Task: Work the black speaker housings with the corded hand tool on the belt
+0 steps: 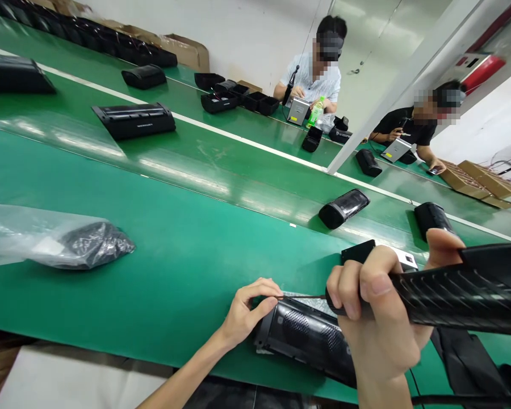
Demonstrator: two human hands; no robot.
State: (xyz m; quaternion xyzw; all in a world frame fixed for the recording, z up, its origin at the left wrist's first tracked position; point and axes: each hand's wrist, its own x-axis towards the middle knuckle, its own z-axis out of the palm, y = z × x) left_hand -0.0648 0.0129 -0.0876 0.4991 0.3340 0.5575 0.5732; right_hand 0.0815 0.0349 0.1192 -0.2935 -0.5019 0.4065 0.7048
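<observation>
- Lying on its side at the near edge of the green belt (174,250): a black cylindrical speaker (302,338) with a perforated grille, partly hidden behind the right hand.
- Resting on the speaker's left end: left hand (247,311), fingers curled, thumb and forefinger pinched together on the end of a thin dark cord (302,296) running across the top of the speaker.
- Gripping a long black ribbed tool (451,295) up close to the camera: right hand (375,318), fingers wrapped tight around it, thumb raised on the far side; tool tip pointing toward the speaker's top, contact not clear.
- Judging the speaker as rigid and fairly solid, with a smooth rounded body likely to roll; best steadying at the end caps rather than on the grille, which looks easy to dent or scratch.
- Judging the cord as thin and limp, needing a fingertip pinch only.
- Lying well apart to the left: a clear plastic bag (42,236) with something dark inside.
- Sitting farther along the belt: more black speakers (344,208) and flat black units (134,119).
- Working across the line: two other people (313,79) at small grey devices.
</observation>
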